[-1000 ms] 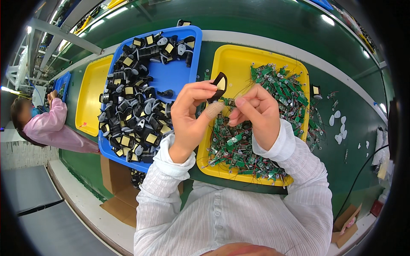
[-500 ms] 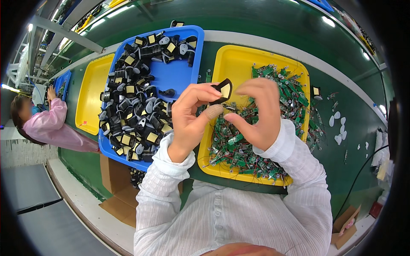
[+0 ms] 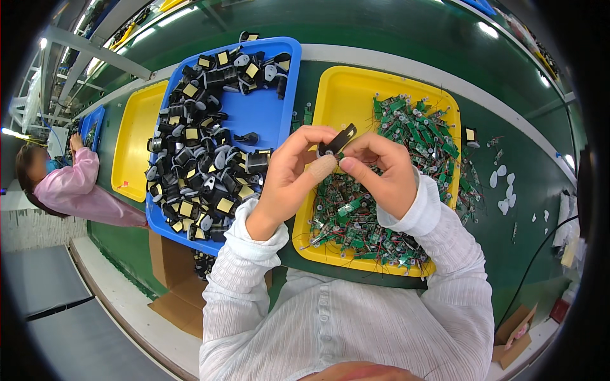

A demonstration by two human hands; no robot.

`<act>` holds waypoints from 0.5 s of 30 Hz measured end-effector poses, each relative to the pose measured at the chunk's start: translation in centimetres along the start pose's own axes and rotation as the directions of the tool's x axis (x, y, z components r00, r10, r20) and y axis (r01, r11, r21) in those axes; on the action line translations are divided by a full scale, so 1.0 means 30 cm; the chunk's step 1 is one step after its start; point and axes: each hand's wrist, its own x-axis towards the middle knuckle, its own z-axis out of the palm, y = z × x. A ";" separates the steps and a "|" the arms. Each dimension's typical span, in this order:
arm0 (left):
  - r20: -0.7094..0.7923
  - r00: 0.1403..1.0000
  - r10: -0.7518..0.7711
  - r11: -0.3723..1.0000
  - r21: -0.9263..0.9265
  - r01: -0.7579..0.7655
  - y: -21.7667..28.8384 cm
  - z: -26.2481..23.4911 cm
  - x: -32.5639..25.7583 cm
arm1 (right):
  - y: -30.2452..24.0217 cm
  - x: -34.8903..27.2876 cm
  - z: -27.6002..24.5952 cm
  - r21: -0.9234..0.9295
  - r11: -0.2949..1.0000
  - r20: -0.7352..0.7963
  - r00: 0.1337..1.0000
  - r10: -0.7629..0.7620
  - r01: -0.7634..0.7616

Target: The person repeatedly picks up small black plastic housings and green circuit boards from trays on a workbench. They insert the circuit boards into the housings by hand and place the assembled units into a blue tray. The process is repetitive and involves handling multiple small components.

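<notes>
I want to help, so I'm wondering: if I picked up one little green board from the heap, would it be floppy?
Probably not: the green boards look flat and straight, so each is likely stiff. Being small and thin, one should feel light. The thin, loose wires would likely flop and might snag.

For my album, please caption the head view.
Left hand holds black part, right hand close by, over yellow tray of circuit boards.

Bright, even white light covers the green table (image 3: 530,171), with soft shadows. A tube light (image 3: 14,134) glows at far left, and glare streaks the green surface (image 3: 381,32) beyond. Straight edges bow toward the blackened rim; detail on the held black part (image 3: 341,138) seems too small to judge.
</notes>
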 end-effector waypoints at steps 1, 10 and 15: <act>-0.013 1.000 -0.001 1.000 0.012 0.001 -0.005 0.002 -0.003 | -0.007 0.000 -0.002 0.016 0.999 0.015 0.999 0.041 -0.041; -0.056 0.995 0.087 0.983 0.168 -0.077 -0.020 -0.013 -0.002 | -0.007 0.003 0.007 -0.011 0.999 0.032 0.999 0.038 -0.037; -0.087 0.993 0.081 0.988 0.136 -0.068 0.007 -0.011 0.004 | -0.002 0.009 -0.018 0.072 0.980 0.018 0.983 0.185 -0.186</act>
